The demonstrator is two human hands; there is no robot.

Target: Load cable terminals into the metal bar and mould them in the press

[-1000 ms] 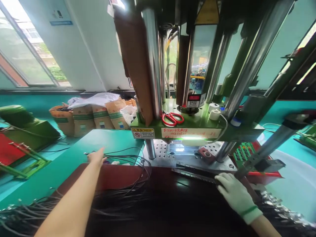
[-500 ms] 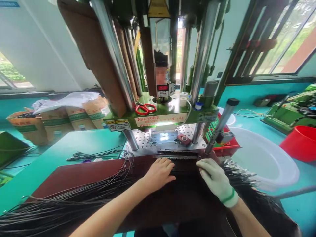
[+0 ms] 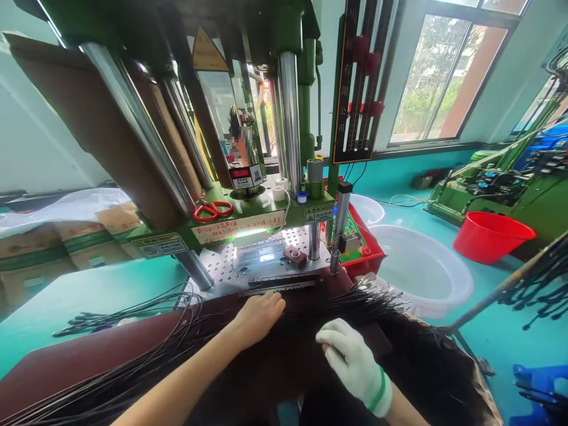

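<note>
Your open bare left hand (image 3: 257, 319) rests on the black cables (image 3: 146, 349) on the dark mat (image 3: 66, 361), your gloved right hand (image 3: 352, 361) seems empty, and the press's metal mold (image 3: 279, 284) appears to hold no cables yet.

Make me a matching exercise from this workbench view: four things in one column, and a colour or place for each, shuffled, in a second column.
Things:
1. Scissors
2. Left hand
3. Right hand
4. Bucket

Descriptions:
A. In a white glove
B. Red, beyond the white plastic basin
C. Bare, over the black cables
D. Red-handled, lying on the green press

Pairs: 1-D, 2-C, 3-A, 4-B
</note>
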